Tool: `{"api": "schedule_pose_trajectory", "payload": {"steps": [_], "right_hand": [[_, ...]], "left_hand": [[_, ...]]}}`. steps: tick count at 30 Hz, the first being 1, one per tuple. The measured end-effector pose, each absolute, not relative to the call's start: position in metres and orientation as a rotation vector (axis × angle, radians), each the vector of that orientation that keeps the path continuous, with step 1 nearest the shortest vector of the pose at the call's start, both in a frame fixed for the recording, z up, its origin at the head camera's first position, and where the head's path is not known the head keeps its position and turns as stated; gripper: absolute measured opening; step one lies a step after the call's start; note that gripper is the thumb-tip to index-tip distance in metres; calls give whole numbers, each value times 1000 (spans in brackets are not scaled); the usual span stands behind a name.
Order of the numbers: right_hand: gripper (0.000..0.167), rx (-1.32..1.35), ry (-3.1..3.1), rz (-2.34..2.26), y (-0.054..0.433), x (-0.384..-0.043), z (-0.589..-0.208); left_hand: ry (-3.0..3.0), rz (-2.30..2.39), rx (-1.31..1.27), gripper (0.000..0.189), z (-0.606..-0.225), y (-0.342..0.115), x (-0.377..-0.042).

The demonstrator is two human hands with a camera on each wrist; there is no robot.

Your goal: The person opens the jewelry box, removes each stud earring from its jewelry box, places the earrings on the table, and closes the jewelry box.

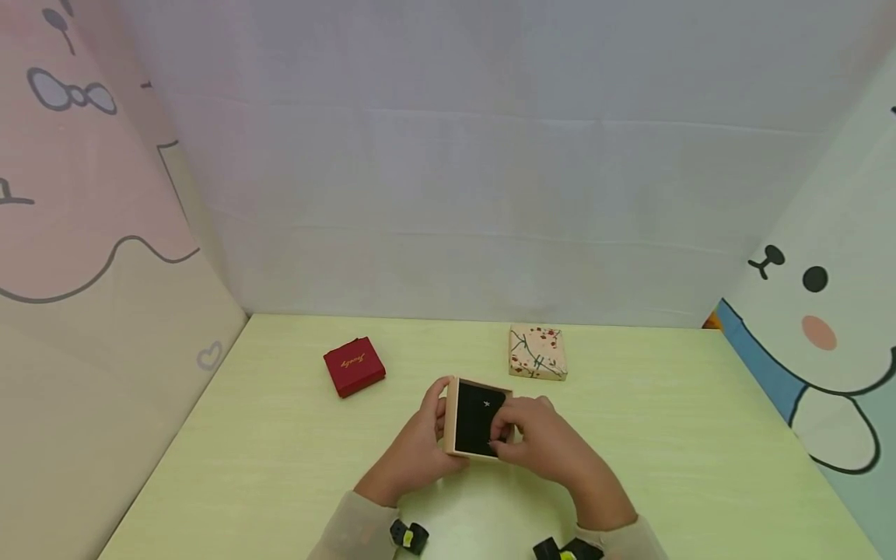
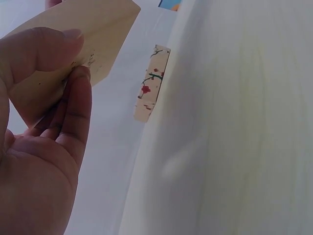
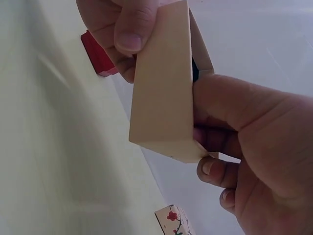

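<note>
Left fingers [image 2: 77, 110] grip box [image 1: 451, 420]; red box [image 1: 355, 367] reads "Jewelry"

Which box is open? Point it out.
The held beige box, whose black inside shows; the red box and flowered piece on the table show only their outsides.

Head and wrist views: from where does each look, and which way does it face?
Head: on the head, forward and down at the open box; left hand and right hand show.
Left wrist: on that wrist, facing the box's outside; left hand shows.
Right wrist: on that wrist, toward the box; both hands show.
Head and right wrist share the red box.
</note>
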State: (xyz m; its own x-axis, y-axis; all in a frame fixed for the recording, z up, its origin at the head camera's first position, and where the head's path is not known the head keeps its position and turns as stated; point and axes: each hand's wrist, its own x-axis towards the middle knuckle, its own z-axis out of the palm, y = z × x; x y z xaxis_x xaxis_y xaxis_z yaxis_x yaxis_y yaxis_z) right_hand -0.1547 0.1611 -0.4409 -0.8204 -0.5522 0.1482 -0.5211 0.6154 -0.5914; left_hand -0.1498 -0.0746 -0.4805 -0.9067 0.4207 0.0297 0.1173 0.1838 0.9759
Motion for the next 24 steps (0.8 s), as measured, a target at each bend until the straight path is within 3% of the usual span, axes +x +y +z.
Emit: {"api": "schedule_pose_trajectory", "payload": {"steps": [24], "right_hand": [[29,-925,2773,-1193,164,-154,-438]], "left_hand": [[2162,1862,522,116,-478,-76,-151]]}}
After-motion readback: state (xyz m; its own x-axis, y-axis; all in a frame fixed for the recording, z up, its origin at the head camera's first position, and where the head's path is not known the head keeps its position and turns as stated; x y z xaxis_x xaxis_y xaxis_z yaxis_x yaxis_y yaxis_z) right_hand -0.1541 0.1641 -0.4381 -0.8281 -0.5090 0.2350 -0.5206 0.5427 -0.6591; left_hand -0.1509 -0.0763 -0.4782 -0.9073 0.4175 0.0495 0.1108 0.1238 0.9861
